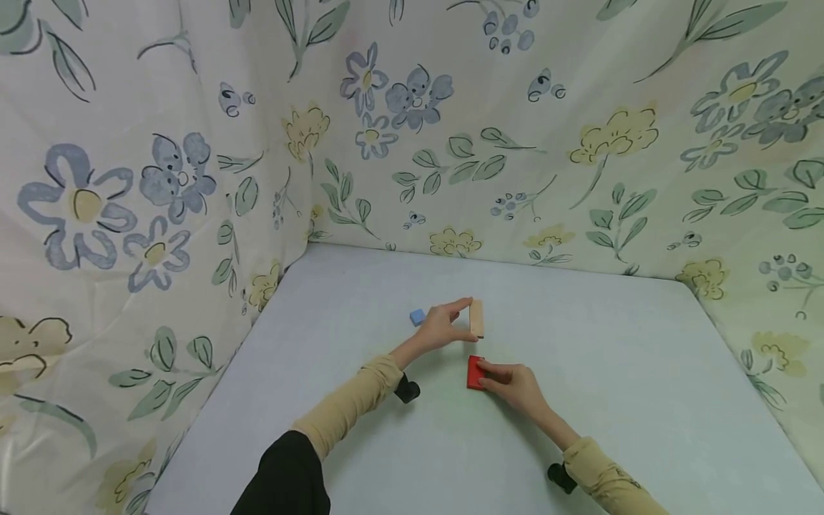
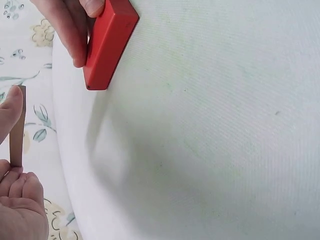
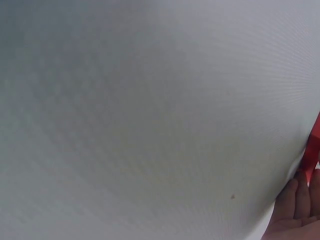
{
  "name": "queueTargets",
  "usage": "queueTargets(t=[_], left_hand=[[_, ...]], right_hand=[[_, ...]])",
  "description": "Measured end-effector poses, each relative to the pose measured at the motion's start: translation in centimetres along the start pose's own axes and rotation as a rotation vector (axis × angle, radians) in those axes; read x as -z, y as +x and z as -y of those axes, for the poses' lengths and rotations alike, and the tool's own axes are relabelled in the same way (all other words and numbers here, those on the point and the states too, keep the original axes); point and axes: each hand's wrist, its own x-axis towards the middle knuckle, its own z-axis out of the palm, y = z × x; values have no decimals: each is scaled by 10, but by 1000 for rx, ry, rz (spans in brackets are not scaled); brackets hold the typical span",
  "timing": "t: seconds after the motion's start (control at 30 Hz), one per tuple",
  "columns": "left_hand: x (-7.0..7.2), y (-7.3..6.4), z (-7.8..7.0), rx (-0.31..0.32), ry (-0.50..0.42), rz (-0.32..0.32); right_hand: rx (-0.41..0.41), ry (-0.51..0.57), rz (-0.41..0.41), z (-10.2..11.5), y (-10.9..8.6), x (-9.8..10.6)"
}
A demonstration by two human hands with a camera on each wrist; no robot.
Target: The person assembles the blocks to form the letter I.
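My left hand [image 1: 441, 325] pinches a plain wooden block [image 1: 476, 318] by its two ends, thumb at one end and fingertips at the other. In the left wrist view the same wooden block [image 2: 17, 127] shows edge-on as a thin strip between thumb and fingers. Nearer to me, my right hand [image 1: 515, 385] grips a red block [image 1: 475, 373] from its right side. The left wrist view shows this red block [image 2: 111, 45] at the table surface, fingers along its side. Only part of the red block [image 3: 311, 152] appears at the right wrist view's edge.
A small blue block [image 1: 418, 317] lies on the white table [image 1: 618, 400], just left of my left hand. Floral curtains [image 1: 515, 164] hang along the table's back and sides. A black wrist device [image 1: 407, 390] sits under the left forearm, another [image 1: 562, 478] under the right.
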Motion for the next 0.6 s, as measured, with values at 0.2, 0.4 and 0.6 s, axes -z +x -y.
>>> queueTargets(t=[0.2,0.4,0.6], left_hand=[[-5,0,4,17,1,7],[-10,1,7,29,21,13],[-15,2,14,39,70,20]], right_hand=[[-4,0,-3,0,0,0],[-7,-4,-6,-1,1,0],[-17,-11,-11,0,1,0]])
